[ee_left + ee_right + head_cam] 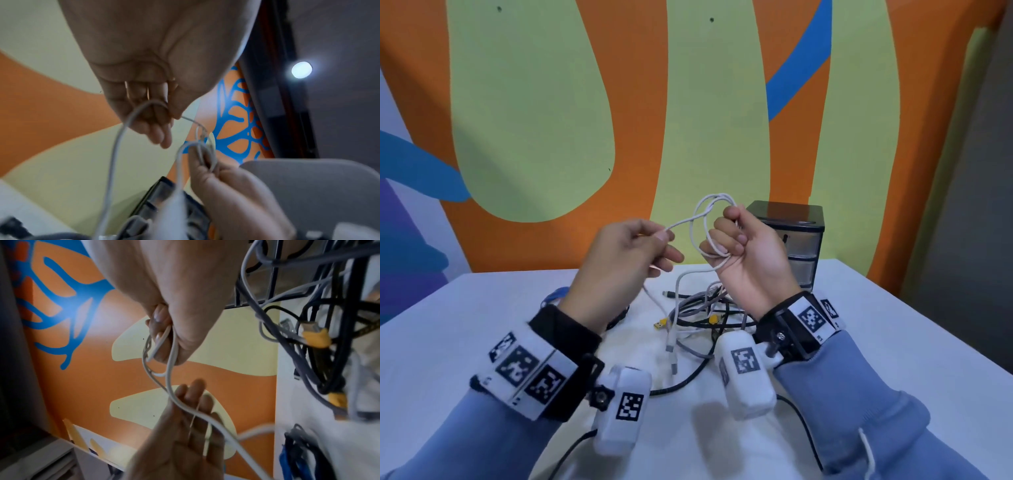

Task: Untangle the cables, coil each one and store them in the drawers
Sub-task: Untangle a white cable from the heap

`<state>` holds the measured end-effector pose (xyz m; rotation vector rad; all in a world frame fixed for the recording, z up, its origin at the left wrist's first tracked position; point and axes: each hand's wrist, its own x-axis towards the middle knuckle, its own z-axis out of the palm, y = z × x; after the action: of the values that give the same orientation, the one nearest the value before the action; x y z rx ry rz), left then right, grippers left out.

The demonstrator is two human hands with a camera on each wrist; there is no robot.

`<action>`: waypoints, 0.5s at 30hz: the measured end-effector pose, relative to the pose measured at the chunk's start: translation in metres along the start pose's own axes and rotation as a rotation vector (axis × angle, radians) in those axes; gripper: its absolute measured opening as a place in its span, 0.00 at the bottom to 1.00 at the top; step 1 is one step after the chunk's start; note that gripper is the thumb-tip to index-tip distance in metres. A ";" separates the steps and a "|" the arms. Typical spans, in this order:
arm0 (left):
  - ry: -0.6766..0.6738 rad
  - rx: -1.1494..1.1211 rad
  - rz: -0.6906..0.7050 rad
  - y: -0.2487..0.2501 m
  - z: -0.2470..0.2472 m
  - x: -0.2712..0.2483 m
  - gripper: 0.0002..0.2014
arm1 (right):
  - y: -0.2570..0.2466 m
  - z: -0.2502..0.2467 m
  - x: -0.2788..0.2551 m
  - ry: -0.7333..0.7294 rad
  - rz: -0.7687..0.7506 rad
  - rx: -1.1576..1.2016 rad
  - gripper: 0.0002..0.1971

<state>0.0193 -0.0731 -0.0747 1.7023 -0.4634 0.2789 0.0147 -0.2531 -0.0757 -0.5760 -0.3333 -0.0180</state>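
Both hands are raised above the table with a thin white cable (700,219) between them. My right hand (736,240) grips a small coil of its loops (158,344) in curled fingers. My left hand (650,240) pinches the cable's free run (131,116) between thumb and forefinger; the rest trails down to the table. Under the hands lies a tangle of grey, black and white cables (702,315) with yellow plugs (316,337). A small black drawer unit (791,240) with clear drawers stands behind my right hand; its drawers look closed.
The white table (893,342) ends at a painted orange and green wall. A blue cable bundle (554,296) lies left of the tangle, partly behind my left wrist. Black leads run from the wrist cameras across the table's near part.
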 end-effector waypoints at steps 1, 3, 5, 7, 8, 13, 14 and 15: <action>-0.014 0.112 0.049 -0.005 0.001 0.000 0.07 | 0.001 0.001 0.000 -0.008 0.016 0.022 0.18; -0.001 0.332 0.160 -0.014 -0.001 0.001 0.08 | 0.007 0.003 -0.001 -0.023 0.064 0.041 0.19; 0.034 0.438 0.218 -0.018 -0.004 0.003 0.07 | 0.017 0.006 -0.003 -0.004 0.091 -0.059 0.19; 0.016 0.340 0.210 -0.016 -0.006 0.002 0.07 | 0.027 0.007 -0.002 0.077 -0.019 -0.421 0.18; 0.004 0.260 0.181 -0.014 -0.004 0.001 0.08 | 0.031 0.006 -0.002 0.119 -0.127 -0.714 0.18; -0.038 -0.133 0.006 -0.003 0.002 -0.005 0.05 | 0.034 -0.001 -0.002 0.141 -0.471 -1.410 0.20; -0.035 -0.198 -0.019 -0.002 0.003 -0.005 0.05 | 0.032 -0.002 -0.001 0.156 -0.490 -1.435 0.20; -0.028 -0.254 -0.037 -0.001 0.003 -0.005 0.04 | 0.031 -0.002 -0.002 0.170 -0.511 -1.475 0.20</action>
<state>0.0151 -0.0753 -0.0784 1.4671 -0.4668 0.1617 0.0169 -0.2287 -0.0945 -1.9164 -0.2493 -0.8596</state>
